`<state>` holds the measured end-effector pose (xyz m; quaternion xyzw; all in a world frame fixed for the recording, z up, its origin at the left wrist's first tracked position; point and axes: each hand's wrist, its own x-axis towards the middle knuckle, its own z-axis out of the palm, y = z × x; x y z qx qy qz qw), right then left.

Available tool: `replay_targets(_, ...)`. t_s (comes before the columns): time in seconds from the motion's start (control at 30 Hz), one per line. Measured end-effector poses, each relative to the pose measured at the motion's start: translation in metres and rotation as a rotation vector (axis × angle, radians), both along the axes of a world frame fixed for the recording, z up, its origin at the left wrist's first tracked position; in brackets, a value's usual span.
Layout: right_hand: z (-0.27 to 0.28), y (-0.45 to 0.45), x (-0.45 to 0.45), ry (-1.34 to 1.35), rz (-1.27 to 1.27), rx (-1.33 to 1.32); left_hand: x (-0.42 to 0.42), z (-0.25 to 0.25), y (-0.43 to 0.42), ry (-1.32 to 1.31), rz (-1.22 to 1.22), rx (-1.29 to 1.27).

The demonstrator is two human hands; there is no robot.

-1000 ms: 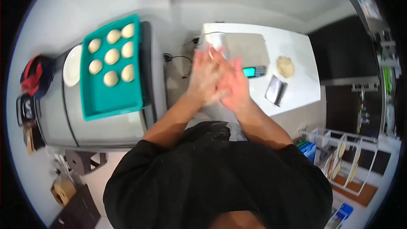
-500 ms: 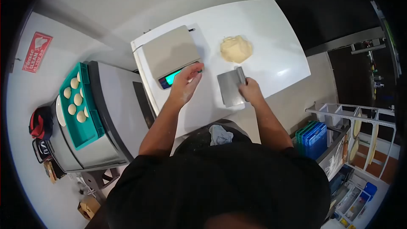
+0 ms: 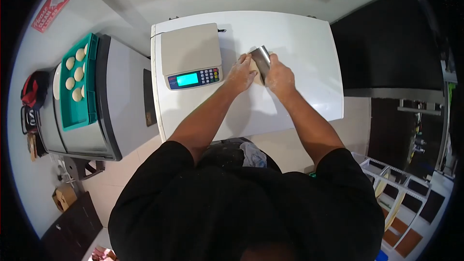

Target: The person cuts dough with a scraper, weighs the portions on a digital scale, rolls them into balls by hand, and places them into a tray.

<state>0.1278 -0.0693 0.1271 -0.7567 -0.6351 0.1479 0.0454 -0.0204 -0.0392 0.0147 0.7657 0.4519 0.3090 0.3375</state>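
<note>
My right hand (image 3: 281, 76) is closed round the handle of a metal scraper (image 3: 261, 58), its blade tilted over the white table. Pale dough (image 3: 257, 73) shows between my two hands, partly hidden by them and the blade. On the dough's left side rests my left hand (image 3: 241, 73), its fingers bent against it. To the left of my hands stands a scale (image 3: 191, 50) with a lit green display and a bare plate.
A green tray (image 3: 76, 119) with several round dough balls lies on a grey appliance (image 3: 104, 137) at the left. The white table (image 3: 309, 67) carries the scale. A white rack (image 3: 403, 183) stands at the lower right.
The scraper has gone from lying flat to tilted at the dough. My left hand has moved right, from near the scale to the dough. The view has shifted too.
</note>
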Motion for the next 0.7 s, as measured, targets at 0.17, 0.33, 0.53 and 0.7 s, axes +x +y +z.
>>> replay_targets(0.17, -0.019, 0.027, -0.024, -0.052, 0.096, 0.068, 0.015, -0.026, 0.021, 0.092, 0.1, 0.022)
replay_targets(0.33, -0.036, 0.068, 0.011, 0.055, -0.002, -0.02, 0.0, 0.06, 0.018, 0.12, -0.009, -0.149)
replay_targets(0.53, -0.008, -0.011, 0.059, 0.342, -0.31, 0.356, -0.106, 0.136, 0.04, -0.225, 0.462, -0.228)
replay_targets(0.7, 0.006, -0.033, 0.065, -0.005, 0.09, 0.062, -0.15, 0.093, 0.081, 0.69, 0.488, -0.171)
